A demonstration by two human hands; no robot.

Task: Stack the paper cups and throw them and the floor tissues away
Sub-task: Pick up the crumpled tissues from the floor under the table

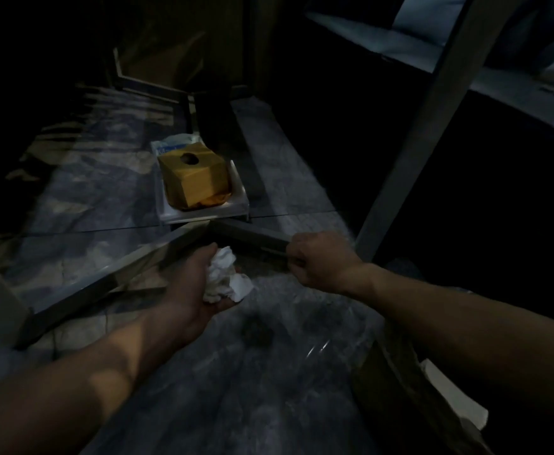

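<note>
Above the dim grey marbled floor (72, 198), the left hand (192, 284) is cupped palm up, its fingers curled around a crumpled white tissue wad (224, 275). At twelve o'clock from it, a yellow-brown cube box with a round hole (193, 175) sits on a pale flat tray (236, 205). At three o'clock, the right hand (321, 262) is closed in a fist; whether it holds anything cannot be told.

White crumpled tissues (224, 277), a yellow-brown box (194, 178) on a pale tray (203, 214), grey marbled floor (229, 372).
</note>
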